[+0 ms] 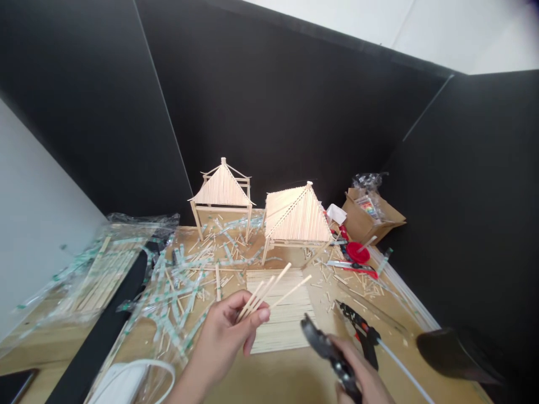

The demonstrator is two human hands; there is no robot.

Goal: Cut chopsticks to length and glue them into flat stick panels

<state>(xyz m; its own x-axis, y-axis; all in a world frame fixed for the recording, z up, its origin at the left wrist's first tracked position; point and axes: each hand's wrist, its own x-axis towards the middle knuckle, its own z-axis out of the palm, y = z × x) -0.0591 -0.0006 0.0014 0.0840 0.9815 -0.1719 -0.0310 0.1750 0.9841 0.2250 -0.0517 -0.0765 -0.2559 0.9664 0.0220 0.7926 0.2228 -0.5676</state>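
Note:
Several thin wooden sticks [264,293] are pinched between the thumb and fingers of my left hand [229,334], pointing up and to the right. My right hand [357,370] is closed around dark pliers-like cutters [326,348], whose head points up and left, apart from the sticks. Beneath and behind my left hand lies a flat mat of parallel sticks [282,331]. Farther back stand two stick-built models: a fully roofed one [298,216] near the middle and a partly roofed one [222,188] to its left.
Tape strips and stick scraps [177,297] litter the left side. A hot glue gun [366,331] with a cord lies at the right, near a red dish [357,252] and a cardboard box [370,216]. A white device [120,381] and a phone [17,386] are front left.

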